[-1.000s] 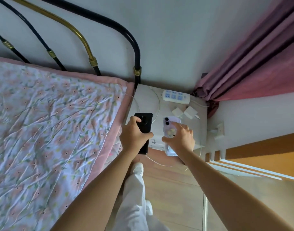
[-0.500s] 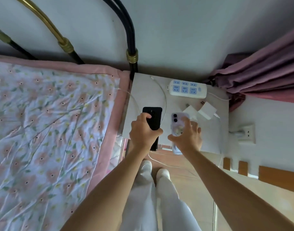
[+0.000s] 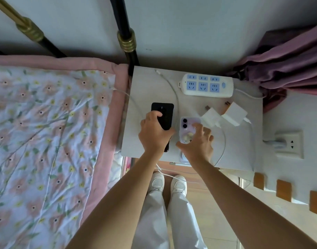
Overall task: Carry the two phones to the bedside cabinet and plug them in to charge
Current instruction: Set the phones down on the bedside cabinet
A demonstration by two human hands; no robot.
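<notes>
The left hand grips the black phone, fingers curled over its left edge and thumb pressed on its right side; the phone lies back-up over the middle of the cabinet top, its near end reaching the front edge; whether it rests flat on the top or is held just above it, I cannot tell. The right hand holds the lilac phone just beside the black one, to its right, also back-up with the two camera lenses toward the wall; the fingers are spread over its back and right edge, the thumb stretched along its left side; its near end hangs past the front edge of the top.

A power strip lies along the back edge, toward the right corner, with no plug in its sockets; two white chargers lie between it and the lilac phone, the left one almost touching that phone's far right corner. A white cable curves from the back edge down between the phones; another loops over the front right part of the top and off the front edge. A wall socket sits to the right of the cabinet, with a plug in it. The bed with its flowered quilt touches the cabinet's left edge; a curtain bunches at the back right corner.
</notes>
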